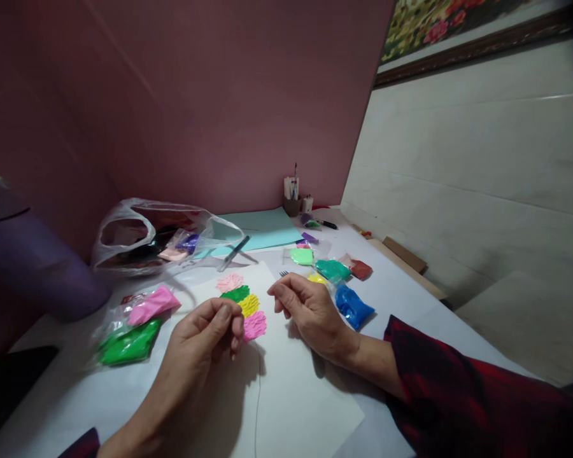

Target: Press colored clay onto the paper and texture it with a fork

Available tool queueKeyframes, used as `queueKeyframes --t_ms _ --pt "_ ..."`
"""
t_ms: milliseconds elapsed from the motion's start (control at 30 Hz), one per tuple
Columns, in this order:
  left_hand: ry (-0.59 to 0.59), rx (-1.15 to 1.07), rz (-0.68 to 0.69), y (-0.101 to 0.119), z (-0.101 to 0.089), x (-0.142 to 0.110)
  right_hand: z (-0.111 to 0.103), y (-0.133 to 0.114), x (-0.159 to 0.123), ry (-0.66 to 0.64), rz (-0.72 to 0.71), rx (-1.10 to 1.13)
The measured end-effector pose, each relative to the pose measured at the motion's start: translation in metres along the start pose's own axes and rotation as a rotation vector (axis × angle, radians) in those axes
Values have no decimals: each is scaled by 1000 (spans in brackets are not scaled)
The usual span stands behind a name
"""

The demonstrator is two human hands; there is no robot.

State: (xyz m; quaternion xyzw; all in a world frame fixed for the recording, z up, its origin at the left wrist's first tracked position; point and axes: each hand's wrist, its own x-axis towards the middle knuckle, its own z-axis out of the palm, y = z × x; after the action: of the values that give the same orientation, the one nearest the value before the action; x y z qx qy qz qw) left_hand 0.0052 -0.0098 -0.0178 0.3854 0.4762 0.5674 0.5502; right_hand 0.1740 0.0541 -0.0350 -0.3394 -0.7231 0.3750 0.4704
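Observation:
My left hand (207,334) hovers over the white paper (305,407) with its fingers curled into a pinch. My right hand (310,312) is pinched as well, a short gap to the right. Whatever sits between the fingertips, if anything, is too small to make out. Textured clay patches run down the paper: pale pink (230,282), green (236,294), yellow (249,305) and bright pink (254,326), the last beside my left fingertips. Below them a thin drawn line (258,401) descends. A fork (283,273) lies partly hidden beneath my right hand.
Bagged clay lies around: blue (354,306), teal (333,270) and red (361,268) at right, pink (153,304) and green (130,343) at left. Behind are a plastic bag (124,222), a pen (233,253), light-blue sheets (262,229) and a pen holder (293,205). A purple bottle (33,254) stands left.

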Motion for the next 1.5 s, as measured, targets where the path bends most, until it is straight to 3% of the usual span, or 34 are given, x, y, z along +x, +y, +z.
queueKeyframes --t_ms 133,333,567,867,1200,1367,1500 --pt "-29 -101 -64 -1 1 -1 0 -4 -2 -111 -80 33" --pt "-112 244 83 -2 -1 -1 4 -9 -7 -176 -66 203" --pt "-147 453 147 -9 -2 -1 6 -10 -11 -179 -82 284" --pt "-127 780 582 -15 -9 0 5 -16 -10 -210 -112 169" --pt "-140 981 777 -24 -15 0 4 -15 -12 -220 -62 142" --pt "-133 972 795 -22 -15 0 5 -15 -13 -215 -133 111" --pt "-128 953 760 -18 -11 -1 4 -15 -13 -255 -108 115"
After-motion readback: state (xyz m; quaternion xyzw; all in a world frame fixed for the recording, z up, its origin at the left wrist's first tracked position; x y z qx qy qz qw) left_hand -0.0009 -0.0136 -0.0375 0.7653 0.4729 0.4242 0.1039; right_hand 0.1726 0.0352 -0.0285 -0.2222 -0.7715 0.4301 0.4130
